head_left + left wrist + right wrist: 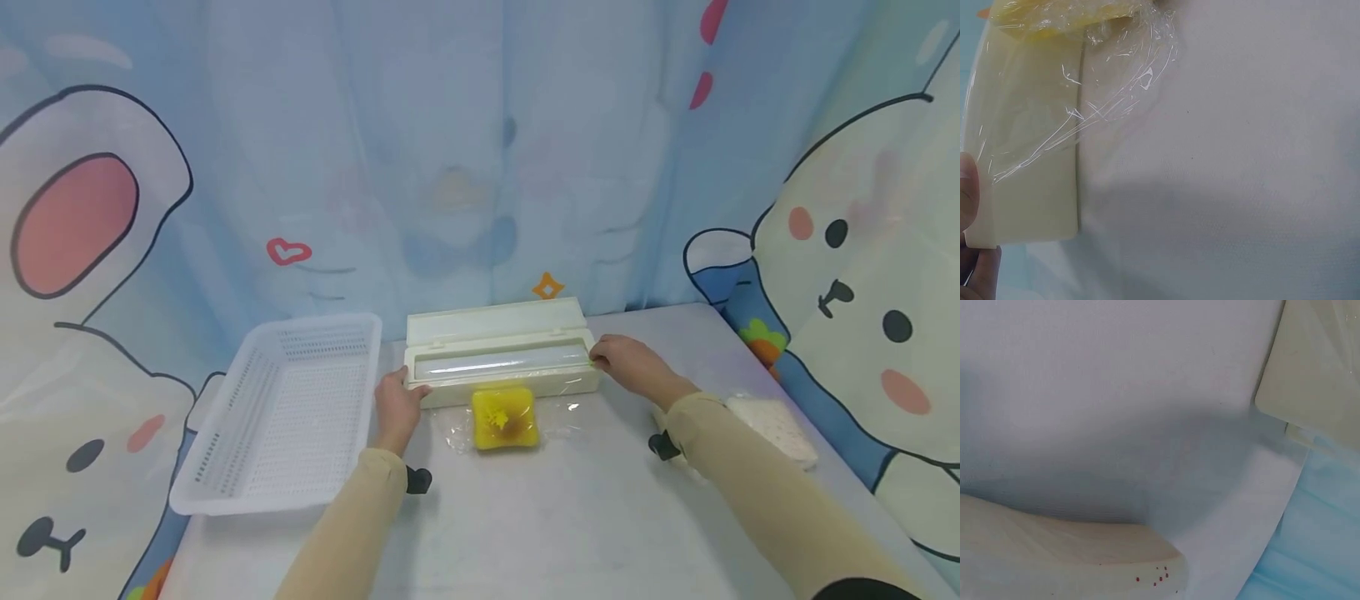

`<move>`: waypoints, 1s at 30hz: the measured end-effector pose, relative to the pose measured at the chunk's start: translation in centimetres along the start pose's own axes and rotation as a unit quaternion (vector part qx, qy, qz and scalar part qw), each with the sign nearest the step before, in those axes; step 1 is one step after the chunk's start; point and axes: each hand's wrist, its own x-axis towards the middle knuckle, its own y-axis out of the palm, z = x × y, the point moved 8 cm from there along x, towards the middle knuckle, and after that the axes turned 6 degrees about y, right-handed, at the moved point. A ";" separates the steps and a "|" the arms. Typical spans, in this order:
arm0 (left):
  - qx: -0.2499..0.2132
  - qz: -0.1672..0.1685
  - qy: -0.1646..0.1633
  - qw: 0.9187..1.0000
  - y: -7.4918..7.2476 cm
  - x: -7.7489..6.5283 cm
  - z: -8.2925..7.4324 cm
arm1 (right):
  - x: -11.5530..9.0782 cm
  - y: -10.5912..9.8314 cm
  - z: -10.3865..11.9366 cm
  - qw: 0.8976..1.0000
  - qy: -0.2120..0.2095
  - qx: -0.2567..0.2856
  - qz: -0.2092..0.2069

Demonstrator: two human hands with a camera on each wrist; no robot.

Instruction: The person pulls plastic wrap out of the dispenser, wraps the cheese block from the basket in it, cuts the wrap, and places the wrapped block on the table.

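Observation:
A cream cling film dispenser (517, 387) lies on the table, its lid (495, 321) raised at the back and a roll of clear film (502, 362) inside. My left hand (397, 408) grips its left end, thumb on the front, as the left wrist view also shows. At the right end, my right hand (633, 364) has curled fingers pinching a small green tab (592, 360) at the rim. Clear film drapes down the front over a yellow container (505, 419) with a star shape on top. In the right wrist view the right hand is out of frame; the dispenser's corner (1310, 375) shows.
A white perforated plastic basket (277, 417) stands at the left, close to my left forearm. Beyond my right sleeve (750, 475) lies a clear bag with pale contents (776, 429). A blue cartoon curtain (450, 150) hangs directly behind the table (570, 517).

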 end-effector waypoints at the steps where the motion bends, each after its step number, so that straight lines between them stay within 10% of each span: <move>1: -0.002 0.001 0.000 1.000 0.0 -0.1 0.0 | -0.2 0.0 -0.1 1.000 -0.001 0.001 -0.005; 7: -0.003 -0.011 0.005 1.000 -0.1 -0.5 0.1 | -0.9 0.6 -0.6 0.998 0.003 0.050 -0.034; 14: 0.017 -0.020 0.028 0.999 -0.3 -0.8 0.2 | -2.8 1.8 -2.0 0.981 0.110 0.154 -0.052; 17: 0.021 -0.018 0.028 0.999 -0.4 -0.8 0.3 | -4.2 2.9 -2.3 0.951 0.184 0.232 -0.088; 24: 0.027 -0.023 0.048 0.998 -0.2 -1.3 0.3 | -5.4 7.1 -1.1 0.845 0.342 0.407 -0.058; 30: 0.009 -0.055 0.034 0.998 0.3 -2.5 0.0 | -5.3 7.4 -0.9 0.803 0.379 0.450 -0.098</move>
